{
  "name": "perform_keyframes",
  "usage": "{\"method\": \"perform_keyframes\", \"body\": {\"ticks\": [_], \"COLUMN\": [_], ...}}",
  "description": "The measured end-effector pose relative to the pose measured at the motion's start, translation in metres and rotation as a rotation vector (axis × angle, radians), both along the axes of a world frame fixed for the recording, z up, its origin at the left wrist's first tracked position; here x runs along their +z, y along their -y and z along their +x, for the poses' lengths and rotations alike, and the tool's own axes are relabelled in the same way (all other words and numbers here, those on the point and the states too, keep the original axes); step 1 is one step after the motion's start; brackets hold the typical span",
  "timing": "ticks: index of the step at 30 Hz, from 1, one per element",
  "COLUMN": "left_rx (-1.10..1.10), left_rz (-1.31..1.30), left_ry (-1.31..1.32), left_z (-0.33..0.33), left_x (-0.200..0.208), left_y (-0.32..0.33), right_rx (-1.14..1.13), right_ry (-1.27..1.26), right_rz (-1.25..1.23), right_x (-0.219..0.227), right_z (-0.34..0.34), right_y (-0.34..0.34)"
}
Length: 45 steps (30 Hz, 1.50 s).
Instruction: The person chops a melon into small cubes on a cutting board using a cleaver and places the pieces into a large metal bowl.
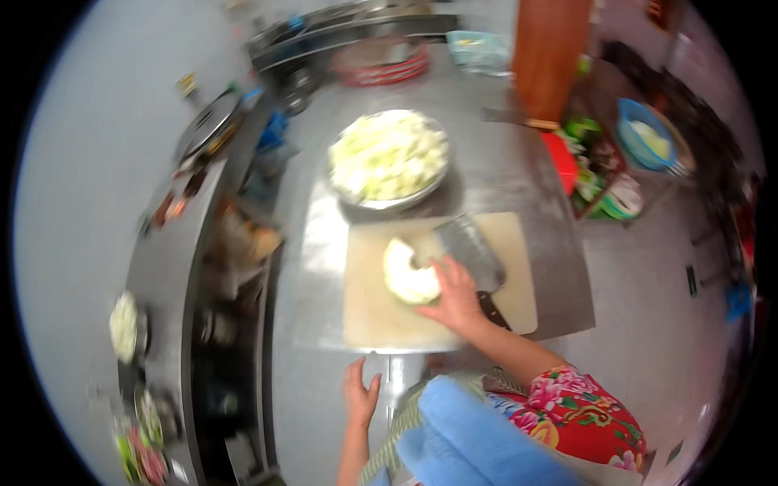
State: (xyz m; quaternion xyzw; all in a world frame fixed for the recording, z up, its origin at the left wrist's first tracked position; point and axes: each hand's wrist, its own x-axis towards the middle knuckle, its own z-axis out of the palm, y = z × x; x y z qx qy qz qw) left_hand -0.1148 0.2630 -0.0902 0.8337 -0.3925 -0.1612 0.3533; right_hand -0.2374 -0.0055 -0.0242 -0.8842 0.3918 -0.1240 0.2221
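A pale, C-shaped piece of gourd or melon [403,277] lies on the white cutting board [365,324]. My right hand [457,301] grips its right end, thumb on the near side and fingers on the far side. Just beyond that hand, a wide-bladed cleaver [472,253] rests flat on the board, its dark handle partly behind my wrist. My left hand [359,393] hangs by the table's near edge, fingers apart and holding nothing. Behind the board stands a large metal bowl [389,204] heaped with pale cut chunks [391,154].
A red-rimmed round basket [381,73] and a light-blue plastic bag [478,53] sit at the table's far end. Along the left runs a metal counter [162,283] with bowls of food. A blue basin [646,134] stands at the right, past a wooden post [551,61].
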Motion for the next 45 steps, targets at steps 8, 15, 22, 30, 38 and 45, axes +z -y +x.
{"method": "perform_keyframes", "body": {"ticks": [8, 15, 22, 30, 38, 45], "left_rx": [-0.724, -1.253, -1.494, -1.479, -1.341, -1.219], "left_rz": [0.050, 0.164, 0.129, 0.060, -0.277, -0.291], "left_ry": [0.545, 0.928, 0.934, 0.580, 0.619, 0.691], "left_z": [0.095, 0.133, 0.134, 0.144, 0.115, 0.127], "left_x": [0.092, 0.082, 0.056, 0.041, 0.003, -0.012], "left_y": [0.182, 0.279, 0.306, 0.312, 0.311, 0.304], "right_rx": [-0.122, -0.217, -0.326, -0.281, -0.260, -0.149], "right_ry": [-0.200, -0.255, -0.212, -0.317, -0.393, -0.448], "right_rz": [-0.009, 0.026, -0.047, -0.119, -0.098, 0.022], "right_x": [-0.013, -0.004, -0.019, -0.014, -0.024, -0.017], "right_z": [0.027, 0.052, 0.061, 0.077, 0.062, 0.081], "right_y": [0.012, -0.007, -0.017, -0.003, 0.004, 0.005]}}
